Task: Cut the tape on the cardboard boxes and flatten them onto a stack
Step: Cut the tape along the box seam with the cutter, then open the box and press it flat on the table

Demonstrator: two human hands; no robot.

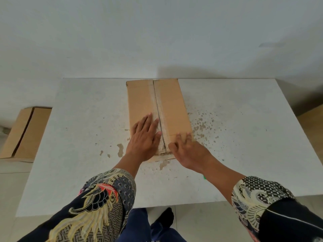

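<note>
box (pixel 158 109) mid-table, bare table (pixel 244 137) either side

The cardboard box (pixel 158 109) lies mid-table (pixel 244 137); flattened boxes (pixel 24 133) lie left, beyond it.

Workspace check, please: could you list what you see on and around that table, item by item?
Surface: white table, stained with brownish spots.
Job's things: cardboard box lying on the table, seam down its middle; more cardboard on the floor at left.
Clutter: nothing seen.
Hands: left hand flat on the box, fingers straight; right hand on its near right corner, fingers bent.
Cables: nothing seen.
Surroundings: plain wall, tiled floor.
</note>
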